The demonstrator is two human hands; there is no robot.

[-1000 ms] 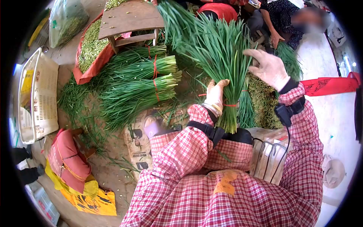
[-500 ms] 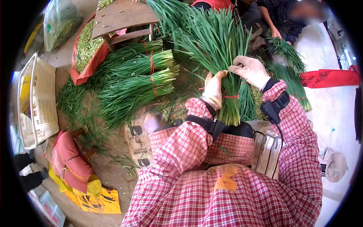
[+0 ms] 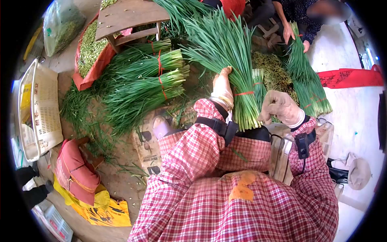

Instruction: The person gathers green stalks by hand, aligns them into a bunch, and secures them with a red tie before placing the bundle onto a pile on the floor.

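Green bunch (image 3: pixel 238 64): banded red, leaning above the knees
Right hand (image 3: pixel 283 108): curled beside its stem ends; grip unclear
Left hand (image 3: pixel 222 88): closed on its side
Leaves: could splay if that hold slackens
Tied bunches (image 3: pixel 151 88): floor beyond

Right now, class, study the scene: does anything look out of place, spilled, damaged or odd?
Loose green leaves lie strewn over the floor beside the tied bundles, untidy against those neat bands. A yellow bag lies crumpled on the floor too. No damage is visible.
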